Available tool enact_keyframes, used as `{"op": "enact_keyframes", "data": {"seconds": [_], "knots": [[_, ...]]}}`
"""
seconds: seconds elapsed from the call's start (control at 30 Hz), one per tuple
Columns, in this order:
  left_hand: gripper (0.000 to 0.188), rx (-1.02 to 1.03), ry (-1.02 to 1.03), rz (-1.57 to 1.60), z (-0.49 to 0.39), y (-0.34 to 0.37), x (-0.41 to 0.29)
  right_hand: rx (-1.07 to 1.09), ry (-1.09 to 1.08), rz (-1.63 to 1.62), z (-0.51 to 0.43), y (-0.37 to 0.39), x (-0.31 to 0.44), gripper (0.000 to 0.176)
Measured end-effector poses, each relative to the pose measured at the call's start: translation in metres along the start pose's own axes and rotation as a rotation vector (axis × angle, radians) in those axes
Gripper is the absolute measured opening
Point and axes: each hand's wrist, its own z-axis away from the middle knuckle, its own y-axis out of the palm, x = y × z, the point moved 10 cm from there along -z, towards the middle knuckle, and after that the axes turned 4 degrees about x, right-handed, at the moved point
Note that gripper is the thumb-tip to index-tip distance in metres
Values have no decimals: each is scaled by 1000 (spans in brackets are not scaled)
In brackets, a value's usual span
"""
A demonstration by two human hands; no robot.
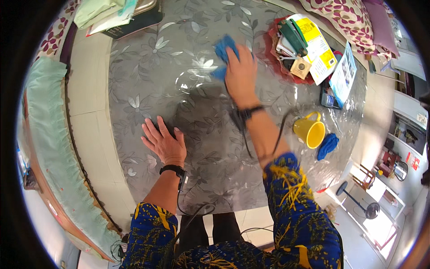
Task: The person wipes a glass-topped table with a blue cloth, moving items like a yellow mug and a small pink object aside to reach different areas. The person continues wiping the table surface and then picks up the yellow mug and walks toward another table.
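My right hand (242, 74) presses a blue cloth (225, 48) onto the table, and its fingers cover part of the cloth. Under both hands lies a grey floral table cover (208, 144) with a glossy clear surface. My left hand (165, 141) rests palm down on the cover, fingers apart, holding nothing. Each wrist wears a black band with a cable running from it. Right of my right forearm, a yellow mug (307, 131) stands on the table. Close beside the mug lies a crumpled dark blue cloth (327, 146).
At the far right, a red basket (273, 43) holds a green case (292, 36), a wrench and papers. A blue leaflet (343, 75) leans beside it. Bags sit on a dark box (134, 27) at far left. A cushioned seat (352, 23) and a pedestal fan (371, 210) stand beyond.
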Motion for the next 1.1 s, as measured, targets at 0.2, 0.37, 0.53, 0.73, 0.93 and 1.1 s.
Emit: {"op": "enact_keyframes", "data": {"seconds": [0.2, 0.37, 0.53, 0.73, 0.93, 1.1], "knots": [[71, 6, -13, -17, 1, 5, 2, 190, 513, 104, 202, -59, -38, 59], [68, -15, 14, -28, 1, 7, -1, -37, 429, 42, 90, -2, -10, 48], [67, -87, 48, -92, 3, 5, -2, -42, -9, -40, -23, 39, 11, 45], [66, -56, 44, -63, 3, 5, -1, -35, 726, 99, 161, -60, -69, 50], [65, -64, 42, -73, 3, -1, -5, 182, 387, -10, 226, -56, 6, 54], [67, -82, 55, -78, 3, 4, -3, -56, 691, 167, 140, -44, -134, 48]]}}
